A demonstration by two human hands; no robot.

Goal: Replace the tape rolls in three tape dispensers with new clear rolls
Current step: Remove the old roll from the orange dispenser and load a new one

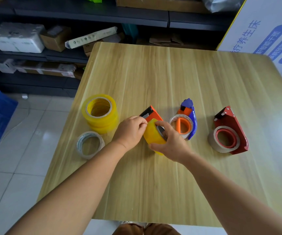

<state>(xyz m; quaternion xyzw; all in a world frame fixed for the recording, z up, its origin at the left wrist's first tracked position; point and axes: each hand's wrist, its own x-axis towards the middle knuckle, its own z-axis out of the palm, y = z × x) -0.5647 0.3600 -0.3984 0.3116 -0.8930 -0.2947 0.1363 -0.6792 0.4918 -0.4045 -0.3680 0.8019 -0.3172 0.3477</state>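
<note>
My hands cover most of the orange dispenser (151, 114) at the middle of the wooden table (153, 73); only its toothed cutter end shows, pointing away from me and to the left, its long axis running back towards my right hand. My right hand (170, 141) curls round the yellow-tinted clear roll (153, 134) seated on it, thumb under and fingers over the core, hiding the hub. My left hand (130, 131) pinches at the roll's upper edge beside the cutter; whether it holds a tape end I cannot tell. To the left, a stack of clear rolls (101, 114) stands on the table, a pale spent roll (90, 144) lying flat just in front of it. To the right lie the blue dispenser (190, 119) and, further off, the red dispenser (230, 131), both carrying pale rolls, noses pointing away from me.
</note>
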